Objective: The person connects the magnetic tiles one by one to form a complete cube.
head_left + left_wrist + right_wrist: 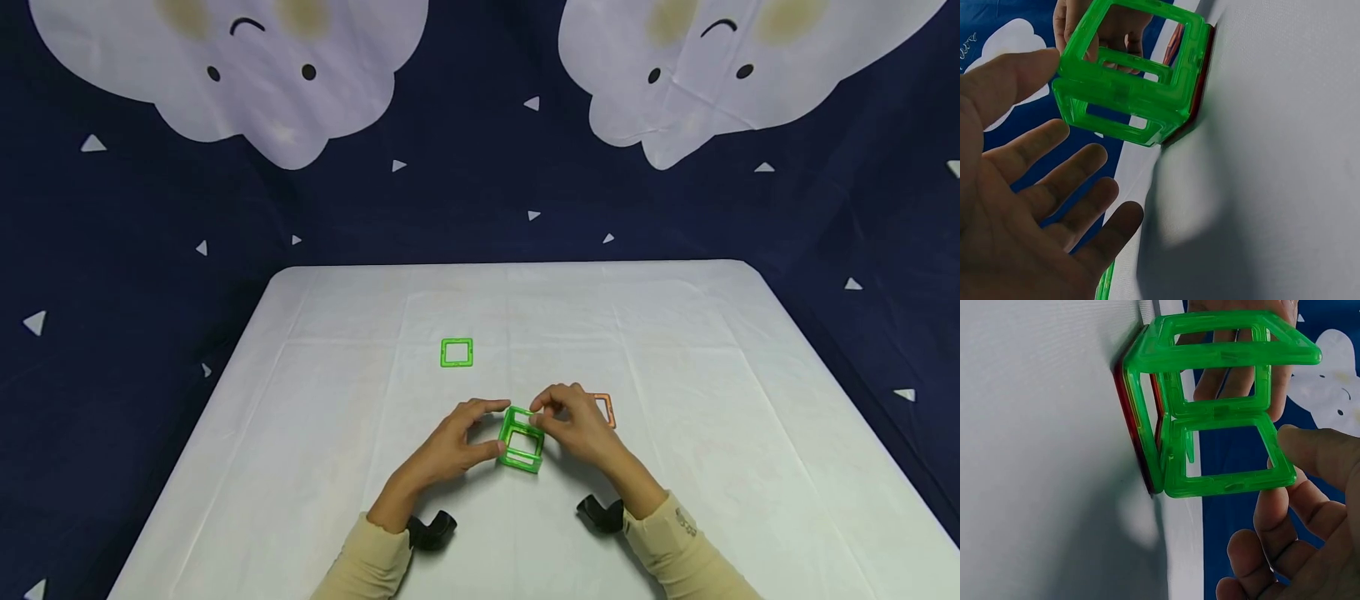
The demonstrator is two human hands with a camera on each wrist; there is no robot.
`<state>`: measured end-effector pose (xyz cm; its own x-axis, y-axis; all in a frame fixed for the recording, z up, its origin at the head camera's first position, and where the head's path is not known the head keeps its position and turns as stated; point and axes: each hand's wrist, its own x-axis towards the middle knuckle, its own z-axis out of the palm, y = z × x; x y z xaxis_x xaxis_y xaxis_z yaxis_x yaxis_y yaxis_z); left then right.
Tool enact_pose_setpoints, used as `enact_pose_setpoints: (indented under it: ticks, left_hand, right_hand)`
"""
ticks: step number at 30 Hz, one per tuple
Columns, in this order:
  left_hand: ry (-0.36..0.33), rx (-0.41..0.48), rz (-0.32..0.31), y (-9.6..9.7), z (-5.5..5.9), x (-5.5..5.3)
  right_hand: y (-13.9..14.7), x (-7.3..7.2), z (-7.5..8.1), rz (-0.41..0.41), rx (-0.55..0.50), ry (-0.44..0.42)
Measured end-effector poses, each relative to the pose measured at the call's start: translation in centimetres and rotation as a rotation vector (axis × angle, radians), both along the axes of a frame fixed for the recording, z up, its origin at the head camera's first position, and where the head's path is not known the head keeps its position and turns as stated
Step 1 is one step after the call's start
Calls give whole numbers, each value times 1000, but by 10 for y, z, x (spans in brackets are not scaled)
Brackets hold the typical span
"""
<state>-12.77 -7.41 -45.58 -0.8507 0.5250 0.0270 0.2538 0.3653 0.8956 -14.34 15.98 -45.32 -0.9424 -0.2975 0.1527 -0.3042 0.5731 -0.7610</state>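
Between the hands stands a partly built box of green square magnetic tiles (517,458) on a red square base (1132,428). My left hand (457,437) is at its left side, thumb and index finger at the corners. The other left fingers spread straight, off the tiles, in the left wrist view. My right hand (573,421) pinches the outer edge of one green tile (1230,485) between thumb and fingertips. That tile meets the rest of the box along its other edges. The box's top side is open in the head view.
A loose green square tile (457,364) lies flat farther back on the white table (337,400). An orange square tile (611,412) lies partly hidden behind the right hand. Black wrist mounts (432,533) sit under both forearms. A dark blue cloud-patterned cloth (480,225) hangs behind.
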Motion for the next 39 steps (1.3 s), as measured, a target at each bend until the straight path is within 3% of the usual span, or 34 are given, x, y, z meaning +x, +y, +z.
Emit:
enact_pose_setpoints:
  ticks: [8, 24, 30, 39]
  left_hand:
    - [-11, -18, -64, 0, -1, -5]
    - [-32, -63, -142, 0, -1, -16]
    - [-27, -56, -130, -3, 0, -14]
    - [-34, -51, -91, -3, -1, -7]
  right_hand:
    - [8, -7, 6, -61, 23, -27]
    - [11, -39, 19, -36, 45, -79]
    - [5, -50, 23, -9, 68, -46]
    - [-11, -66, 22, 15, 113, -82]
